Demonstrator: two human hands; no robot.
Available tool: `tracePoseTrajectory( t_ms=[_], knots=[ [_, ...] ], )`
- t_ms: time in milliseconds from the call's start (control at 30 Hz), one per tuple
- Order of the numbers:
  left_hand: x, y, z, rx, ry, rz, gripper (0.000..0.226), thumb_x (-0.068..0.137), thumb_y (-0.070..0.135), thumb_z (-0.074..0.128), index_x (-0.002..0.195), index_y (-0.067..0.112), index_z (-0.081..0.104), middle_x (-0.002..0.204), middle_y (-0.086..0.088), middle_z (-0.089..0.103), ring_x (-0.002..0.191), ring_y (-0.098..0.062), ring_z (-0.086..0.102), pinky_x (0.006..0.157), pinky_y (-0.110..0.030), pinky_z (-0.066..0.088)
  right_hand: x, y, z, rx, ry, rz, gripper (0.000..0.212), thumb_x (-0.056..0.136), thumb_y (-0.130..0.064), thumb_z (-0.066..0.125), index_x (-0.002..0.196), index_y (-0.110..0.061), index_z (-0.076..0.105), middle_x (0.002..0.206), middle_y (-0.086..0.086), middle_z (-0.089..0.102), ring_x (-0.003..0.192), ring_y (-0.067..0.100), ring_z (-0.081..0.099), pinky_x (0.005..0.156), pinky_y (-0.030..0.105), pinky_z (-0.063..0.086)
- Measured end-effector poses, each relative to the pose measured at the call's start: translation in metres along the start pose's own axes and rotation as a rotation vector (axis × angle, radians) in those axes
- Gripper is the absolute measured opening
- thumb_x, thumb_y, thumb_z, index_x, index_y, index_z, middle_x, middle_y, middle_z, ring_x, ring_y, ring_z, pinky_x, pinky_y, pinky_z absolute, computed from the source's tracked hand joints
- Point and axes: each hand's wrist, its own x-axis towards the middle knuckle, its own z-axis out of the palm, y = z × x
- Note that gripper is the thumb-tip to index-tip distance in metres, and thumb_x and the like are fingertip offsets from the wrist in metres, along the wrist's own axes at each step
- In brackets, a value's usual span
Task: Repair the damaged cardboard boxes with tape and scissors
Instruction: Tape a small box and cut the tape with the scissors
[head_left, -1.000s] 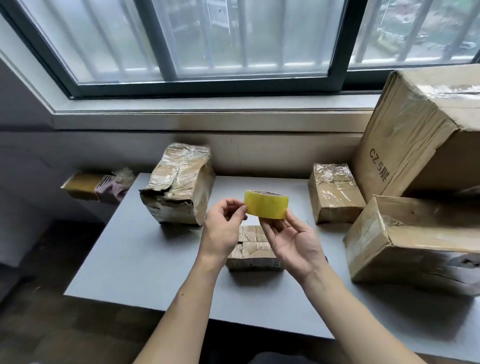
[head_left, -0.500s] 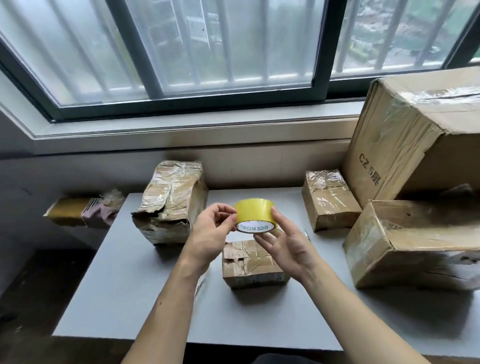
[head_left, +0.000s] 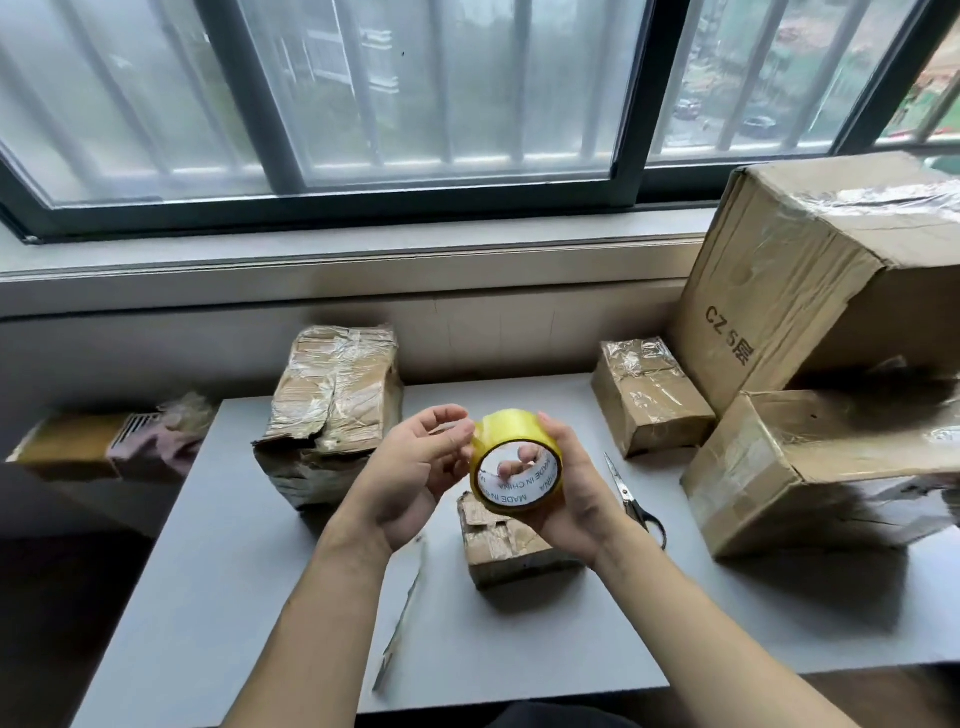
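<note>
1. We hold the roll of yellow tape (head_left: 514, 462) above the counter (head_left: 218, 571), its open core facing us with "MADE IN CHINA" printed on the white inner ring.
2. Our right hand (head_left: 576, 499) wraps the roll from its 3 o'clock side, grip clamped on it, fingertips showing through the core.
3. Our left hand (head_left: 410, 478) sits at the roll's 9 o'clock, fingers curled and touching its edge; we cannot tell whether they pinch it.
4. A small torn box (head_left: 509, 545) lies on the counter directly beneath the roll.
5. The scissors (head_left: 631, 496) lie at 3 o'clock of that box.
6. A crushed box (head_left: 332, 410) stands at 10 o'clock.
7. Three more boxes crowd the 2 o'clock side.
</note>
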Motion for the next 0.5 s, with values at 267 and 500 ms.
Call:
tracePoseTrajectory(
  t_ms=[267,500],
  knots=[
    [0.000,-0.004,-0.006,-0.042,0.052,0.054,0.010,0.088,0.007,0.061,0.096,0.013,0.057,0.074,-0.003,0.058,0.061,-0.010,0.056,0.057,-0.020,0.051,-0.005,0.003,0.007,0.078,0.000,0.054,0.048,0.072,-0.053,0.071,0.087,-0.009,0.060,0.097,0.019,0.056,0.077,0.028,0.058,0.077,0.042,0.057],
    [-0.001,-0.004,-0.016,0.885,-0.130,0.437,0.046,0.096,0.007,0.061,0.129,0.037,0.058,0.133,0.012,0.054,0.117,-0.004,0.054,0.095,-0.019,0.046,-0.018,-0.009,-0.011,0.033,0.031,0.111,0.048,0.078,-0.058,0.066,0.074,-0.011,0.056,0.079,0.016,0.058,0.074,0.029,0.058,0.072,0.039,0.057]
  ],
)
